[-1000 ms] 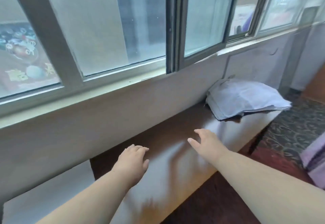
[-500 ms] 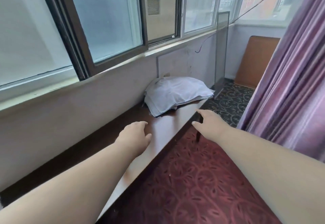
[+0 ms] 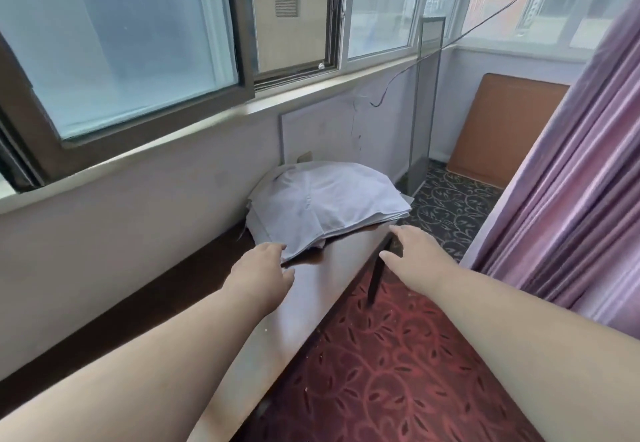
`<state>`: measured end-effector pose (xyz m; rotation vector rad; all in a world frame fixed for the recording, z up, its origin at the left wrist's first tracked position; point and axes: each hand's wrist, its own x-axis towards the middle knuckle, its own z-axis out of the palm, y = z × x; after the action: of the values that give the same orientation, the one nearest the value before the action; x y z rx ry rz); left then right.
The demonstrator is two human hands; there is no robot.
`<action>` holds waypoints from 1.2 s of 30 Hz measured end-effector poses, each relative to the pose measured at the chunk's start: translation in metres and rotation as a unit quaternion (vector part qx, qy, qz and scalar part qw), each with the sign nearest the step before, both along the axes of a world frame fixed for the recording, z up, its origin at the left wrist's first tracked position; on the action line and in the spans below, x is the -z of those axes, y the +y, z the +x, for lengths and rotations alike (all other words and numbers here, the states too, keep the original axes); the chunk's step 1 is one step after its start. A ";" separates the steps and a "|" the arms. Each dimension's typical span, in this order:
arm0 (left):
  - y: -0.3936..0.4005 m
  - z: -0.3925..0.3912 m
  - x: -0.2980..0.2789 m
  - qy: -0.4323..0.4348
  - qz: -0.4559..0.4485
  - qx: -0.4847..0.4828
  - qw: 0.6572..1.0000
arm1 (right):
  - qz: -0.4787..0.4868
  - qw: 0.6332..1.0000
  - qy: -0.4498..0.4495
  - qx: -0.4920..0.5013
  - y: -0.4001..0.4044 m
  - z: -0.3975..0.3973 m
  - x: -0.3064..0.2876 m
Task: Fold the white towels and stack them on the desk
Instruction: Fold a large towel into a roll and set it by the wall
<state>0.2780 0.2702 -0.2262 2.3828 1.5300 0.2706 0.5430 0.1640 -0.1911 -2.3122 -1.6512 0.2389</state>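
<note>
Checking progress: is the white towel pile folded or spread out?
Folded: the white towel pile lies as flat stacked layers, edges showing, at the desk end.

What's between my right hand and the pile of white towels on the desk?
In the head view, only a bare strip of the dark desk at its corner separates the right hand from the towel pile.

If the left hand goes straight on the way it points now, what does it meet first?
Most likely the near edge of the towel pile; the left hand already reaches it, though actual contact is unclear.
</note>
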 end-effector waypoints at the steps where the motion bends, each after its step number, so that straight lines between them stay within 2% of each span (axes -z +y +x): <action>1: 0.026 0.012 0.001 -0.002 -0.005 -0.002 1.000 | 0.000 1.000 -0.004 -0.004 0.024 0.010 0.001; 7: 0.148 0.068 -0.005 0.017 -0.015 -0.001 1.000 | -0.004 1.000 0.026 -0.003 0.150 0.054 0.003; 16: 0.239 0.100 0.011 0.047 -0.051 -0.023 0.997 | -0.057 0.997 0.044 -0.041 0.272 0.101 0.033; 27: 0.355 0.192 0.060 0.052 -0.092 -0.094 0.990 | -0.144 0.970 0.033 -0.194 0.456 0.177 0.082; 36: 0.429 0.264 0.119 0.148 -0.146 -0.117 0.971 | -0.206 0.928 0.021 -0.308 0.576 0.237 0.139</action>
<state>0.5421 0.6996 -0.3455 2.0812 1.8390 -0.2591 0.7799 0.7399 -0.3298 -1.9275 -2.4550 0.8299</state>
